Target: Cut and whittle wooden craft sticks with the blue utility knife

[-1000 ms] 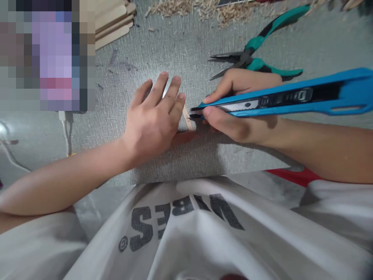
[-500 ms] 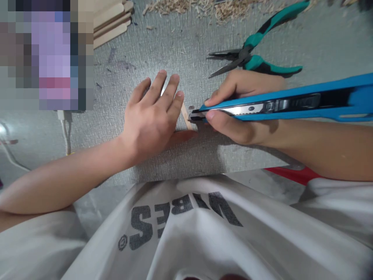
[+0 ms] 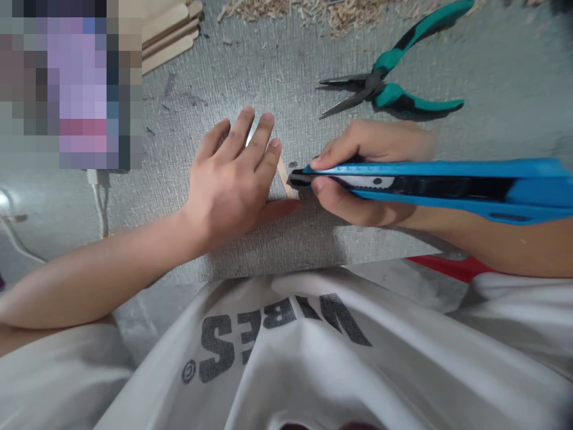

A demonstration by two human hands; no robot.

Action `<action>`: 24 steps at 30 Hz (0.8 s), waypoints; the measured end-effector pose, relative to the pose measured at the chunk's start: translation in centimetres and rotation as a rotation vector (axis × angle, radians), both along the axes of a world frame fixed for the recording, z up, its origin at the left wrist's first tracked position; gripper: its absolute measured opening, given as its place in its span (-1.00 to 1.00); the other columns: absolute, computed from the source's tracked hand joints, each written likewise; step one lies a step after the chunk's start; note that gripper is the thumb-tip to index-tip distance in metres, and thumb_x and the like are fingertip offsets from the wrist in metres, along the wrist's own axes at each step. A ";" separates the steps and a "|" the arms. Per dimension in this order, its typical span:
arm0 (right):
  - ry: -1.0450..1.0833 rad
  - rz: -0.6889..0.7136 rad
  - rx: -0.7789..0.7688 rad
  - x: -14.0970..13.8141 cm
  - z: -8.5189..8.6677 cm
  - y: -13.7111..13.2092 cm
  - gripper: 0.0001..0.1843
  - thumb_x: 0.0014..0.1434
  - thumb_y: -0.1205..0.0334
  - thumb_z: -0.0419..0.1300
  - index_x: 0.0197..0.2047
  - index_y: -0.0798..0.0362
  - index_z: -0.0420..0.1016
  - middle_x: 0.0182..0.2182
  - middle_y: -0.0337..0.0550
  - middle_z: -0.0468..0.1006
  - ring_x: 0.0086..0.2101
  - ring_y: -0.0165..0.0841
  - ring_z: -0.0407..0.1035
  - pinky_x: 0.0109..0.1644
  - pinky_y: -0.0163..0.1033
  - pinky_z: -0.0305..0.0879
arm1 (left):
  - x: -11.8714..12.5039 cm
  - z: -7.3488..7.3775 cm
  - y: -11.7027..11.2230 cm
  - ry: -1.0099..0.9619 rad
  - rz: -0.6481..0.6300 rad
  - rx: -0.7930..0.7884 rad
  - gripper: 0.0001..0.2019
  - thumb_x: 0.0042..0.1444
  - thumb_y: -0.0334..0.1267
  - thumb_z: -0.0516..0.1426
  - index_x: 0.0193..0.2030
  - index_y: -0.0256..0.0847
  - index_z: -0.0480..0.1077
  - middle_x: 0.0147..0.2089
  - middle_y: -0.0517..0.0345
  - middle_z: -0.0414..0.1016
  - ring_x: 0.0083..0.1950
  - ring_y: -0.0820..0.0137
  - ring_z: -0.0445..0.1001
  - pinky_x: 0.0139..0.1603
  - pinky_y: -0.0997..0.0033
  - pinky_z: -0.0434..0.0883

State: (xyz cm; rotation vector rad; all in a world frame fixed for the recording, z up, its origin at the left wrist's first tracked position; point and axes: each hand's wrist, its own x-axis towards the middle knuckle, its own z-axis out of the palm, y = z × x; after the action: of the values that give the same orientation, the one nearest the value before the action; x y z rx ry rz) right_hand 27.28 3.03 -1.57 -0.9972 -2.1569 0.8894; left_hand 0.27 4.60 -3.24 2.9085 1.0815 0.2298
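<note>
My left hand (image 3: 233,185) lies palm down on the grey tabletop, its fingers spread and the thumb stretched to the right. Between the little finger and thumb shows a thin pale wooden stick (image 3: 286,179); the hand covers the rest of it. A blue utility knife (image 3: 452,186) is pinched near its tip by my right hand (image 3: 364,143), thumb on one side and fingers on the other. The knife's tip is at the stick's right edge. Whether the blade touches the wood I cannot tell.
Open needle-nose pliers (image 3: 380,83) with green handles lie beyond my right hand. Wood shavings (image 3: 353,13) are heaped at the far edge of view. Flat wooden sticks (image 3: 172,45) are stacked at upper left, beside a blurred-out patch with a white cable (image 3: 102,209).
The knife's rear end has swung toward my body and its body has rolled a little, while its tip stays by the stick. My left hand keeps its place.
</note>
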 end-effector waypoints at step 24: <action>0.065 -0.104 0.305 -0.8 -1.8 -0.7 -0.85 0.32 0.22 0.37 -0.07 -0.19 0.54 -0.38 -0.35 0.71 -0.49 -0.36 0.54 -0.37 -0.23 0.47 | 0.1 0.2 0.0 -0.024 0.019 -0.069 -0.11 0.62 0.46 0.07 0.54 -0.42 0.52 0.67 -0.40 0.50 0.73 -0.34 0.45 0.69 -0.38 0.47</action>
State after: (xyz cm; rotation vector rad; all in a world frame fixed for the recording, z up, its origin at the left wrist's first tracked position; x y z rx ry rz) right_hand 26.51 2.37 -3.34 -0.9027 -2.0861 0.5165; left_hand 0.39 4.57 -3.01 2.8292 1.0910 0.2226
